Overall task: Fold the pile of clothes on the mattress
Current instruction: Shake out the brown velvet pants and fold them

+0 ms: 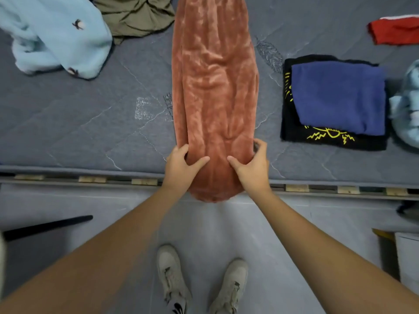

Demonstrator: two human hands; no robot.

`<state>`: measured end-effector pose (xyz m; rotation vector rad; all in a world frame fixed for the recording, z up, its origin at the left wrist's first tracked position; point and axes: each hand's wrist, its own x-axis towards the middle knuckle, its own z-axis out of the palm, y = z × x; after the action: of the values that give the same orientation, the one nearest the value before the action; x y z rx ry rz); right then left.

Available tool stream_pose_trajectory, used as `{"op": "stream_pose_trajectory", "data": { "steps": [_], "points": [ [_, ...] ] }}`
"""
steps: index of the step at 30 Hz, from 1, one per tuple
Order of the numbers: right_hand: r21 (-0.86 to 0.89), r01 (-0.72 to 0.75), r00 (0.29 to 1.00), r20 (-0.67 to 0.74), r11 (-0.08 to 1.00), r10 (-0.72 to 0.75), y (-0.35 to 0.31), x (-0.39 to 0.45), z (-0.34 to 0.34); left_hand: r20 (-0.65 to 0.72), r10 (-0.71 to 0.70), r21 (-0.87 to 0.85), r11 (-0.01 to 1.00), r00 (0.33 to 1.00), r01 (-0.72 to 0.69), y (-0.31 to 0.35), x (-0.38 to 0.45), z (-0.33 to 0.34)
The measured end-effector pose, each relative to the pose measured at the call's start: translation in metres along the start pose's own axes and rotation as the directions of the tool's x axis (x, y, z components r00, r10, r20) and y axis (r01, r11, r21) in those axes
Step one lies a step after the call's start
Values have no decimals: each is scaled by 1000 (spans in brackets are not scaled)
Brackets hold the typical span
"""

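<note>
A long rust-pink fleece garment (pixel 213 87) lies lengthwise across the grey mattress (pixel 79 123), folded into a narrow strip, its near end hanging over the mattress edge. My left hand (pixel 181 165) grips the strip's left edge near that end, thumb on top, fingers curled under. On the opposite edge, my right hand (pixel 252 165) grips it the same way. At the right, a folded blue garment (pixel 340 98) is stacked on a folded black one with yellow print (pixel 326 139). A light blue fleece (pixel 52 35) and an olive garment (pixel 133 14) lie unfolded at the back left.
A red cloth (pixel 395 30) lies at the far right back, and another pale blue garment (pixel 405 109) at the right edge. The slatted bed frame (pixel 90 179) runs along the mattress front. My shoes (pixel 199 282) stand on the grey floor; a white bin (pixel 408 257) is at right.
</note>
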<state>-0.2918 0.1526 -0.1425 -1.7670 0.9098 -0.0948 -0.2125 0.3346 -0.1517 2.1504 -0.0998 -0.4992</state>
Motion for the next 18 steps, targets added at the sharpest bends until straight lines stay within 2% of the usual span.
{"op": "stream_pose_trajectory", "data": {
  "steps": [2,6,13,18],
  "points": [
    [32,-45,999,27,998,44,10,-10,-5,4,-5,-83,997,1000,5,-4,-13,-2],
    [98,-169,973,176,981,150,40,-30,-12,76,-71,-241,967,995,88,-13,-42,-1],
    [78,-237,927,315,968,202,42,-58,-24,180,-225,-307,912,958,272,-29,-93,0],
    [18,-312,875,395,950,280,41,-82,-38,150,-216,-394,882,965,259,-30,-117,1]
  ]
}}
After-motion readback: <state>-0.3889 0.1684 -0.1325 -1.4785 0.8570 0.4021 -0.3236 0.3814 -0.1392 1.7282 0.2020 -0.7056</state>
